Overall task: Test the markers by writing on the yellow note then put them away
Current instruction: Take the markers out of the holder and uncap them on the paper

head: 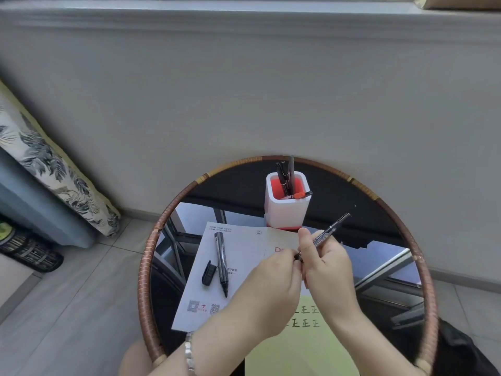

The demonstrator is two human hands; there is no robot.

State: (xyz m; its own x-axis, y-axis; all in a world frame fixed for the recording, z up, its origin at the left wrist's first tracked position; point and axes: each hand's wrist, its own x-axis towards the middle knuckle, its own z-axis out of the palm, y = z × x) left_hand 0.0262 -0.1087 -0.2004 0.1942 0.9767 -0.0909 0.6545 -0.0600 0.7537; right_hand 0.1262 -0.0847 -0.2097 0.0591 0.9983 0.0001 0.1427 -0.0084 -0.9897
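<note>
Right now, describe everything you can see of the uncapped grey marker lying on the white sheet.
The grey barrelled marker with a black tip lies flat on the white printed paper sheet, uncapped, its dark nib pointing toward the person and its blunt end toward the white pen holder with a red inside. The barrel looks like plastic, with printing too small to read. Its black cap lies just to its left. Neither hand touches it.

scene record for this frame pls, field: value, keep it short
surface: round glass-topped table with woven rim
right hand: grips thin black marker, far end raised
left hand: fingertips at the marker's lower end
yellow note: near edge of table, black characters written on it
white sheet: holds uncapped grey marker and loose black cap
holder: white, red inside, several pens standing in it
</note>
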